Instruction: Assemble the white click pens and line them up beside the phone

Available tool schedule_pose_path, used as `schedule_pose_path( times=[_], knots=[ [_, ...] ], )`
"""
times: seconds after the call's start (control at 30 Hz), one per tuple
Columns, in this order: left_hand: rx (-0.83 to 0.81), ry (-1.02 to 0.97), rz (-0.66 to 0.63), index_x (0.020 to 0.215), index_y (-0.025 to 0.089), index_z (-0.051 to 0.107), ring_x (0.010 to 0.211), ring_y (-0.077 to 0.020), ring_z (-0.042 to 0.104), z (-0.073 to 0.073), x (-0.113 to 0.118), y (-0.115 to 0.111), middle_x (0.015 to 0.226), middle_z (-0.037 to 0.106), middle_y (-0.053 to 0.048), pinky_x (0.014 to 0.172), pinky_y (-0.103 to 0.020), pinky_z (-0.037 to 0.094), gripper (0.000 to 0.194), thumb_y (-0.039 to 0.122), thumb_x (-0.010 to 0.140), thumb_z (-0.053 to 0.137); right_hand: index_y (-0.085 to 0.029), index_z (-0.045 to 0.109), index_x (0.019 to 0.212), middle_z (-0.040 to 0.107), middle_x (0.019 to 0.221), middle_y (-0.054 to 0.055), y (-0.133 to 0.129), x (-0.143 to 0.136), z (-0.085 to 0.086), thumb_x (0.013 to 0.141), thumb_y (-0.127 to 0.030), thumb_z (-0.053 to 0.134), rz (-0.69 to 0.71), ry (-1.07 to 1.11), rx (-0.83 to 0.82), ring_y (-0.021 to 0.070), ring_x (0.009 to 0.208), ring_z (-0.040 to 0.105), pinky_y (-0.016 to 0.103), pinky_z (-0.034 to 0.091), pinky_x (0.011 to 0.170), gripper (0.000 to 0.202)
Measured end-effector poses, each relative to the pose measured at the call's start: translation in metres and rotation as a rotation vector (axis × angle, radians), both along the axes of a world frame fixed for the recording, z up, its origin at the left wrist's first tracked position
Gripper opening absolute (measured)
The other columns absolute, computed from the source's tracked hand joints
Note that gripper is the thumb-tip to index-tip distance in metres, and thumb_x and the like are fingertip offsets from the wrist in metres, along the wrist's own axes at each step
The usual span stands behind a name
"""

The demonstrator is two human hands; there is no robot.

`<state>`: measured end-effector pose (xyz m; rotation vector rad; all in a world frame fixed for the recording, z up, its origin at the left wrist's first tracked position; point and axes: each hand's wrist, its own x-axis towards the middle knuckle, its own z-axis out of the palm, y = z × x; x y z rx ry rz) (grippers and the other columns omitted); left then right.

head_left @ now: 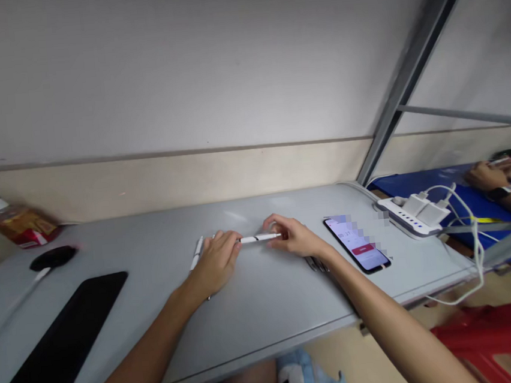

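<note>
One pen (pixel 252 239), between left hand (pixel 219 260) and right hand (pixel 296 237) — one lit phone (pixel 355 243)

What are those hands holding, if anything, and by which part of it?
A slim white pen. The left hand holds its left end; the right hand is curled near the right end, but whether it grips is unclear.

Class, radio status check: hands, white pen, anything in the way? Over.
Left-hand grip on left end of white pen, right-hand grip at its right end. Pen spans between them. Phone off to the right, not in the way.
</note>
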<state>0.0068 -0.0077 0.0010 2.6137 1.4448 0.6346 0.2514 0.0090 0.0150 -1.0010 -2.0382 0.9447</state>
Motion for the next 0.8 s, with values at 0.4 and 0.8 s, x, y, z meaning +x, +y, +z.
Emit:
schedule_pose_path(
  times=[0.4, 0.8],
  knots=[
    [0.006, 0.015, -0.021, 0.099, 0.023, 0.053, 0.089, -0.0199, 0.048, -0.0018, -0.0005, 0.0006, 0.091, 0.058, -0.002, 0.082, -0.037, 0.032, 0.032, 0.034, 0.102, 0.024, -0.015, 0.064, 0.083, 0.050, 0.055, -0.003, -0.0016, -0.0015, 0.0005, 0.096, -0.047, 0.042, -0.005, -0.089, -0.048, 0.0103, 0.053, 0.045, 0.024, 0.035, 0.057, 0.040],
    [0.035, 0.047, 0.001, 0.093, 0.022, 0.055, 0.082, -0.0196, 0.050, 0.0011, -0.0025, 0.0001, 0.083, 0.058, -0.002, 0.078, -0.035, 0.034, 0.029, 0.024, 0.099, 0.026, -0.017, 0.068, 0.088, 0.056, 0.065, -0.001, -0.0075, -0.0085, 0.0030, 0.092, -0.043, 0.052, -0.044, -0.079, 0.053, 0.0110, 0.059, 0.044, 0.024, 0.031, 0.058, 0.031]
  ],
)
